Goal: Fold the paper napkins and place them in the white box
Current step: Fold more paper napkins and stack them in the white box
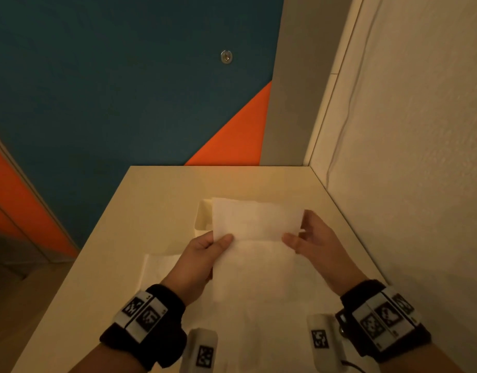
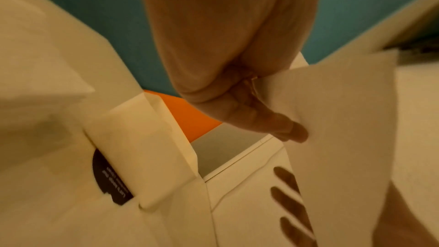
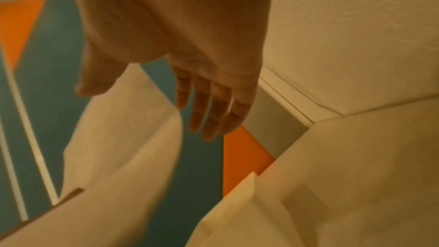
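I hold a white paper napkin (image 1: 256,222) up in the air over the table, its lower part hanging toward me. My left hand (image 1: 218,242) pinches its left edge between thumb and fingers; the left wrist view shows that pinch (image 2: 292,131) on the napkin (image 2: 344,138). My right hand (image 1: 299,232) is at the napkin's right edge, thumb on the front, fingers straight behind it. In the right wrist view the right hand (image 3: 137,108) is spread, with the napkin (image 3: 123,138) below the thumb. The white box (image 1: 203,219) stands behind the napkin, mostly hidden.
More flat napkins (image 1: 162,265) lie on the white table (image 1: 151,200) under my hands. A textured white wall (image 1: 406,157) runs along the table's right side. The box's flap (image 2: 147,157) carries a dark round sticker. Blue and orange floor lies beyond the table's far and left edges.
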